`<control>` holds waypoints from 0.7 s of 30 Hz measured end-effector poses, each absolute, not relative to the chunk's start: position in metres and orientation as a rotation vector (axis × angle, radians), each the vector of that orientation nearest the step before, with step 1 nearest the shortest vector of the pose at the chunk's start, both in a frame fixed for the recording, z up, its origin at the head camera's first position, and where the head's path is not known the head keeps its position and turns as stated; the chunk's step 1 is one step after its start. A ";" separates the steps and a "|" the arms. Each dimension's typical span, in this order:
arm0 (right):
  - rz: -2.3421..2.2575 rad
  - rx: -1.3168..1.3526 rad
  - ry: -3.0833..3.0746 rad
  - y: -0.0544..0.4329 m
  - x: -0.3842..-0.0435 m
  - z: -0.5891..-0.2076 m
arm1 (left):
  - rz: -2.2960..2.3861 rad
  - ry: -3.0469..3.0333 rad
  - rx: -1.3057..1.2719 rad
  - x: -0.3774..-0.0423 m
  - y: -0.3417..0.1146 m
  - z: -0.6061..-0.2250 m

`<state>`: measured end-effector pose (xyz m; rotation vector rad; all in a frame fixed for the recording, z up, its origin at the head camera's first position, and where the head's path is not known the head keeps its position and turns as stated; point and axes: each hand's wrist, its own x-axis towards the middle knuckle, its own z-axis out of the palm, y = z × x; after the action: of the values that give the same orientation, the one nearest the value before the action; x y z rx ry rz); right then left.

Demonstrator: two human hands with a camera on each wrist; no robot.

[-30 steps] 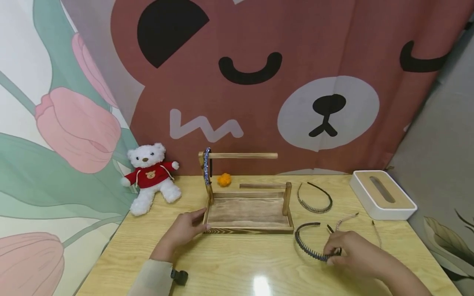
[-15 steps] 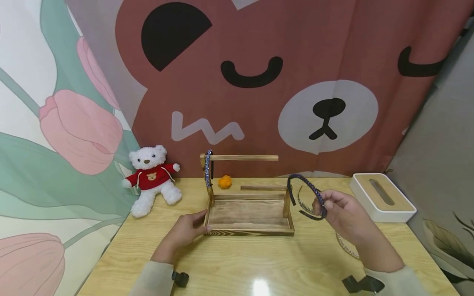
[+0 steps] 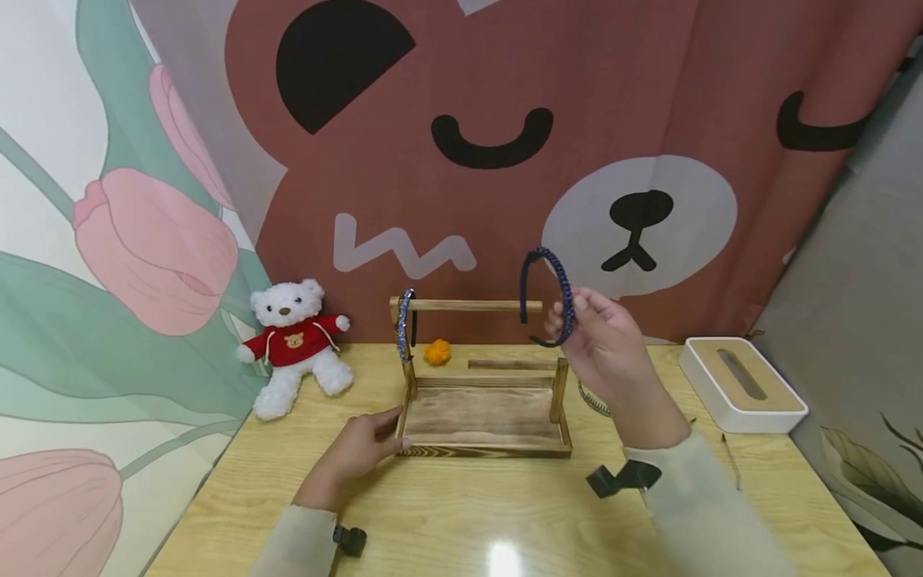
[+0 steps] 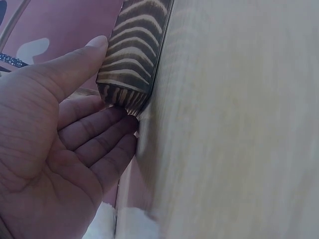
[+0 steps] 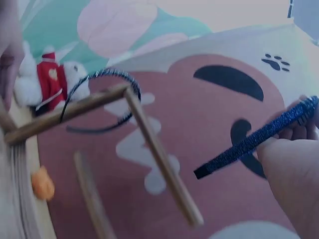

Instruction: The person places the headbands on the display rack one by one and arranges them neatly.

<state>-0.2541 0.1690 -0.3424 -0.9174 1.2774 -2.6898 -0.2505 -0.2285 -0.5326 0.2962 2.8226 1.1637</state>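
Observation:
A sparkly dark blue headband [image 3: 566, 288] is pinched between the thumb and fingers of my right hand [image 3: 602, 336], raised upright at the free end of the wooden rack's top bar [image 3: 469, 305]. In the head view, one arm of the headband overlaps the bar's tip. My left hand [image 3: 360, 449] rests at the front left corner of the wooden rack [image 3: 490, 451], thumb along its edge and nearly straight fingers [image 4: 94, 132] against its end. A silver-blue glittery headband [image 3: 404, 328] hangs on the top bar's left end, beside the post.
A shorter lower bar [image 3: 512, 365] juts left from the rack's right post. A ridged headband [image 3: 594, 398] lies to the right, partly hidden by my right hand, with a thin one [image 3: 731, 461] farther right. Around stand a tissue box [image 3: 746, 385], a teddy bear [image 3: 296, 344] and an orange pompom [image 3: 437, 353].
My right hand has lifted the blue headband from the table's right side, up and leftward to the top bar's end. My left hand has stayed at the rack's corner.

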 end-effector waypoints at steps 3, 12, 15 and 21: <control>-2.718 -0.876 1.268 0.147 -0.264 -0.330 | 1.157 2.826 0.295 -0.250 -0.229 -0.532; -2.786 -0.654 1.274 0.092 -0.288 -0.305 | 1.187 2.815 0.301 -0.249 -0.228 -0.531; -2.778 -0.622 1.297 0.078 -0.295 -0.302 | 1.194 2.813 0.310 -0.250 -0.227 -0.530; -2.759 -0.587 1.303 0.050 -0.305 -0.309 | 1.182 2.814 0.311 -0.250 -0.228 -0.530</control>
<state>-0.3050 0.0505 -0.3088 -0.5868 1.3027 -2.7593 -0.2497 -0.2277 -0.5302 0.3109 2.8141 1.1817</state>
